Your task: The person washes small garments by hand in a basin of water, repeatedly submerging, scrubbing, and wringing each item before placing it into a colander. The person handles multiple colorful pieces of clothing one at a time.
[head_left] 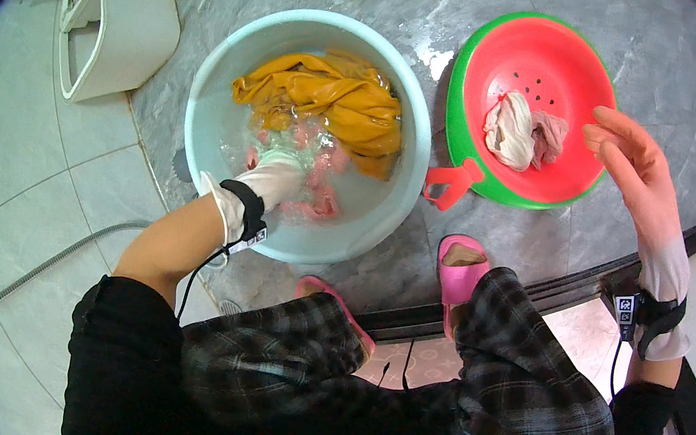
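My left hand (276, 173), in a white glove with a black wrist strap, reaches into the light blue basin (195, 150). Splashing water hides its fingers. Around them lies wet pink cloth (320, 203); whether it is gripped I cannot tell. A mustard-yellow garment (334, 103) floats bunched beyond the hand. My right hand (638, 175), in a glove that is orange-pink over the fingers, hovers at the right rim of the watermelon-patterned basin (521, 50) with nothing in it. Inside that basin rest a white cloth (510, 131) and a dull pink one (548, 139).
A red handle (452, 184) juts from the watermelon basin toward the blue one. At upper left stands a white bin-like container (131, 14). A grey hose (57, 264) crosses the tiles. Pink slippers (457, 281) are on my feet by a dark door track (567, 288).
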Tool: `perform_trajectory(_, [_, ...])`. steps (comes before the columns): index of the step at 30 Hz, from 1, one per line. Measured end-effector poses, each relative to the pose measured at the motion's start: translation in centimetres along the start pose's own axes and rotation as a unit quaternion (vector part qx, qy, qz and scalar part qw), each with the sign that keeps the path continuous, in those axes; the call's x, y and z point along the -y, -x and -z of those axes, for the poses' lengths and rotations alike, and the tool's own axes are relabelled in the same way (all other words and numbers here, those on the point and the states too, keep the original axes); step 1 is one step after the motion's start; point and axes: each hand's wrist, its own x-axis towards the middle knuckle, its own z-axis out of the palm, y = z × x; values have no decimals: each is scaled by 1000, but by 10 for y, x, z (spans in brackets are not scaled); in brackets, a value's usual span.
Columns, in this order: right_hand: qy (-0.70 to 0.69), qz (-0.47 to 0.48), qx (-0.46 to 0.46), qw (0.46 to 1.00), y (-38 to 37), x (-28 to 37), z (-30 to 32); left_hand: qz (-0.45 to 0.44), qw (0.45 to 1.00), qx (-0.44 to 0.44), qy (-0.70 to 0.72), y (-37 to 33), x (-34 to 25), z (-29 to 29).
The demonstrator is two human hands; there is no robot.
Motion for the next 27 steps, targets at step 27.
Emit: perform_trajectory(27, [-36, -28, 211, 976, -1, 33, -91, -306, 934, -176, -48, 94, 11, 9])
